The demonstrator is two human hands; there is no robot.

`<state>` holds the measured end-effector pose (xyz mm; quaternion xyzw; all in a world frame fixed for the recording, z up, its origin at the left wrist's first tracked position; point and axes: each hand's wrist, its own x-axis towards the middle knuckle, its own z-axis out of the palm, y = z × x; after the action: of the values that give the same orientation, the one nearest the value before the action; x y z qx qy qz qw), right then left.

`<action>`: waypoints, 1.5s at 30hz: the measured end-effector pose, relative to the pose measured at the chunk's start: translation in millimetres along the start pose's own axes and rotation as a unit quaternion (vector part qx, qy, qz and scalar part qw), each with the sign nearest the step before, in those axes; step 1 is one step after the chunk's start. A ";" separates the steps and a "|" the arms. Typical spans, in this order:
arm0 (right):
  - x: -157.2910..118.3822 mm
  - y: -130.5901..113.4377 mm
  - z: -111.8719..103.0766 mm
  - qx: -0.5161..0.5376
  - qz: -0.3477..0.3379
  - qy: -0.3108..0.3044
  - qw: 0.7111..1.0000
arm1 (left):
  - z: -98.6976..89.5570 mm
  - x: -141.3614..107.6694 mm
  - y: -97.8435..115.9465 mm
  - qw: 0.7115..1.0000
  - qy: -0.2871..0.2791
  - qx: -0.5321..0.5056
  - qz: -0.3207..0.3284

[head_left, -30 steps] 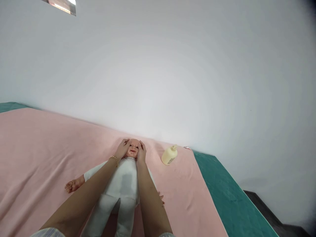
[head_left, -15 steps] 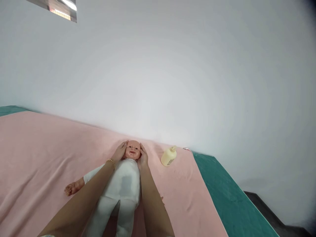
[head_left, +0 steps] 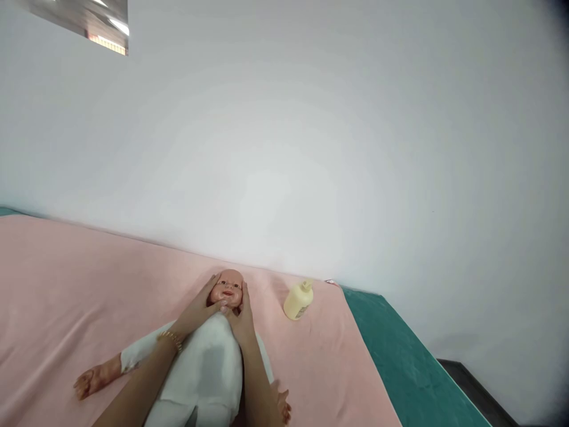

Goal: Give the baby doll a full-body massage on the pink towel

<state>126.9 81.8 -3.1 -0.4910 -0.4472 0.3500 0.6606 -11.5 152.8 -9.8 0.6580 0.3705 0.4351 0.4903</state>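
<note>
A baby doll (head_left: 212,359) in a white cloth suit lies on its back, its bare head towards the wall. My left hand (head_left: 200,307) cups the left side of the doll's head (head_left: 228,286), fingers along the cheek and thumb under the chin. On the other side my right hand (head_left: 242,321) holds the head in the same way, its thumb near the chin too. A beaded bracelet (head_left: 170,339) circles my left wrist. The doll's outstretched hand (head_left: 91,381) lies at the left; its other hand (head_left: 283,406) shows beside my right forearm. My forearms partly cover its body.
A pale yellow pump bottle (head_left: 298,300) stands on the pink sheet (head_left: 329,356), right of the doll's head. Green bedding (head_left: 406,356) shows along the right side. A white wall (head_left: 284,148) rises behind. A dark edge (head_left: 471,388) lies at lower right.
My thumbs have moved in from the sides of the doll's head to under its chin. The view has shifted, so the doll and bottle appear lower and further left.
</note>
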 end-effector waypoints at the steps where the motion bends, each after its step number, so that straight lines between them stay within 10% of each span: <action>1: 0.1 4.9 1.2 -0.004 -0.003 -0.001 1.000 | 0.7 -0.3 -2.2 1.000 0.000 0.002 0.003; 45: -2.5 2.4 3.2 -0.019 -0.002 0.029 0.999 | -7.8 -18.6 8.8 0.998 0.008 -0.013 -0.066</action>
<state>123.0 81.3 -5.7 -0.5126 -0.4354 0.3256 0.6646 -24.7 136.1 -4.1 0.6220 0.4113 0.4122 0.5235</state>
